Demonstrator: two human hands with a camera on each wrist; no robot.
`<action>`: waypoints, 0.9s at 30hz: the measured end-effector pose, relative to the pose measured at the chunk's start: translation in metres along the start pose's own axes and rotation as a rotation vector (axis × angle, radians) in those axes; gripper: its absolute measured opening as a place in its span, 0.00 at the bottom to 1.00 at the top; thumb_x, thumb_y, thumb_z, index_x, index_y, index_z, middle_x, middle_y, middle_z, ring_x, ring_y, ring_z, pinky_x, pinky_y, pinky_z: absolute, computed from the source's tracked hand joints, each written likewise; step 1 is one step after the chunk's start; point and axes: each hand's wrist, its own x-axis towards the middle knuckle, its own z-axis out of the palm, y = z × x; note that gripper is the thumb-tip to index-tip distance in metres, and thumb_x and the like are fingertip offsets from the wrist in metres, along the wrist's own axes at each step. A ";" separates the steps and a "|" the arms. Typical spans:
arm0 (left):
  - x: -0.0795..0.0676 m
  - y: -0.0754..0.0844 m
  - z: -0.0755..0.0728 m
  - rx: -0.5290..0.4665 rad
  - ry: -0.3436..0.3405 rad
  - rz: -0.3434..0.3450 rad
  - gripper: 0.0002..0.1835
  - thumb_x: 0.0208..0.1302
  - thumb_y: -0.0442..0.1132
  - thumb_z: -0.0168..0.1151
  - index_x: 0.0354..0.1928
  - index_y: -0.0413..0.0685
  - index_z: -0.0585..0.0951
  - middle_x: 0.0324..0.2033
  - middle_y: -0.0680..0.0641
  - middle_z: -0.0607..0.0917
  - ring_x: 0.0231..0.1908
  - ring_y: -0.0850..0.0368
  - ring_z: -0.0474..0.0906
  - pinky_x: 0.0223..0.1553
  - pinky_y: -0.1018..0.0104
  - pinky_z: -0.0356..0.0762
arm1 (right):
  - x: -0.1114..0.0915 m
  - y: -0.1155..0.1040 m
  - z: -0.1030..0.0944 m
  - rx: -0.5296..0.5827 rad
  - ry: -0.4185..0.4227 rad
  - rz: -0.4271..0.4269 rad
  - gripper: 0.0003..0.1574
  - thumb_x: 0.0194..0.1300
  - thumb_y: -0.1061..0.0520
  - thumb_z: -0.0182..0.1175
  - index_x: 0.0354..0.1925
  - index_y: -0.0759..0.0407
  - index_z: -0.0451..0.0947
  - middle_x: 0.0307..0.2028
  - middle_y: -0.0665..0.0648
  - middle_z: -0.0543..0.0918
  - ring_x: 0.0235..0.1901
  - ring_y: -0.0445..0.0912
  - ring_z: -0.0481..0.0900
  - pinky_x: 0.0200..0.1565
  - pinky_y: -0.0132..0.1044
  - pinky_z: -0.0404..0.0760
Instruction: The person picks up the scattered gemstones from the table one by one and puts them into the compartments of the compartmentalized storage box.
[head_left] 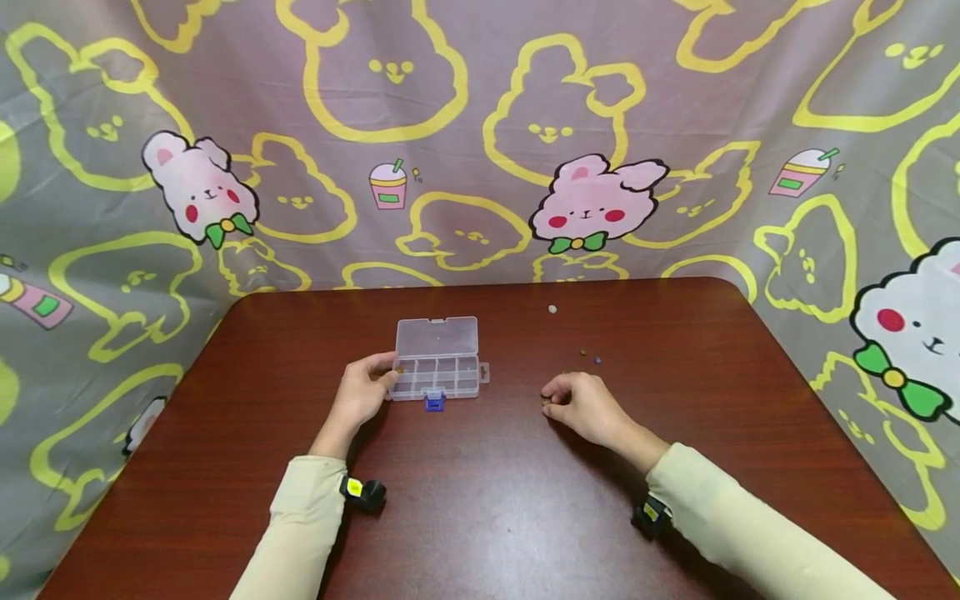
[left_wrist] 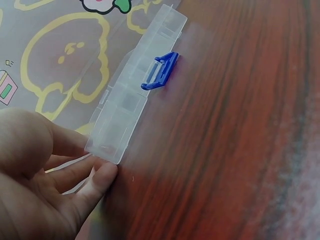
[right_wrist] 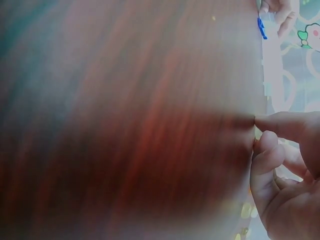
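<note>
A clear plastic compartment box (head_left: 456, 387) stands on the table with its lid (head_left: 437, 338) raised at the back and a blue latch (head_left: 435, 403) hanging at the front. My left hand (head_left: 362, 392) grips its left end, thumb at the front corner. Inside the back left compartment lies a small orange-yellow piece (head_left: 401, 371). Right of the box, my right hand (head_left: 588, 410) is low over the table, thumb and index fingertips close together around a small brownish piece (head_left: 546, 403), mostly hidden. In the right wrist view the fingertips (right_wrist: 269, 142) meet near the tabletop, and the piece is unclear.
Beyond my right hand lie a small green piece (head_left: 582, 352) and a small blue piece (head_left: 597, 360). Farther back is a white round piece (head_left: 552, 309). A patterned cloth (head_left: 465, 125) hangs behind and beside the brown table (head_left: 480, 500).
</note>
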 end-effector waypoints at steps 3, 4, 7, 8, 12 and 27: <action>0.000 -0.001 0.000 -0.003 0.003 0.000 0.19 0.68 0.23 0.57 0.60 0.26 0.77 0.52 0.28 0.82 0.30 0.54 0.79 0.25 0.73 0.77 | 0.000 -0.001 0.001 -0.002 -0.009 0.003 0.07 0.56 0.66 0.71 0.36 0.61 0.86 0.27 0.48 0.84 0.31 0.42 0.80 0.37 0.38 0.80; 0.000 -0.001 0.000 -0.003 0.003 0.001 0.19 0.68 0.23 0.56 0.60 0.26 0.77 0.52 0.28 0.81 0.31 0.54 0.79 0.25 0.73 0.77 | 0.000 -0.001 0.001 -0.003 -0.010 0.004 0.07 0.56 0.66 0.71 0.36 0.61 0.86 0.27 0.48 0.84 0.31 0.42 0.80 0.37 0.38 0.80; 0.000 0.000 0.000 -0.003 0.004 0.003 0.19 0.68 0.23 0.57 0.60 0.26 0.77 0.52 0.28 0.82 0.31 0.53 0.79 0.25 0.72 0.77 | 0.000 -0.002 0.001 -0.008 -0.012 0.007 0.07 0.56 0.66 0.71 0.36 0.61 0.86 0.27 0.47 0.84 0.31 0.41 0.80 0.37 0.37 0.79; 0.000 0.000 0.000 -0.003 0.004 0.003 0.19 0.68 0.23 0.57 0.60 0.26 0.77 0.52 0.28 0.82 0.31 0.53 0.80 0.25 0.72 0.77 | 0.000 -0.002 0.001 -0.008 -0.014 0.010 0.07 0.56 0.66 0.71 0.36 0.61 0.86 0.27 0.47 0.84 0.31 0.41 0.80 0.36 0.37 0.79; 0.000 0.001 0.000 -0.001 0.004 0.008 0.19 0.68 0.23 0.57 0.60 0.26 0.77 0.52 0.28 0.82 0.30 0.53 0.79 0.25 0.72 0.78 | 0.000 -0.003 0.000 0.007 -0.025 0.025 0.07 0.57 0.66 0.70 0.36 0.61 0.86 0.27 0.48 0.84 0.25 0.39 0.78 0.31 0.35 0.79; 0.000 0.001 0.001 0.002 0.002 0.000 0.19 0.68 0.23 0.56 0.60 0.26 0.76 0.52 0.28 0.81 0.36 0.48 0.81 0.26 0.71 0.79 | -0.001 -0.005 0.000 0.052 -0.044 0.061 0.05 0.59 0.67 0.69 0.35 0.63 0.85 0.24 0.50 0.83 0.15 0.39 0.76 0.20 0.33 0.77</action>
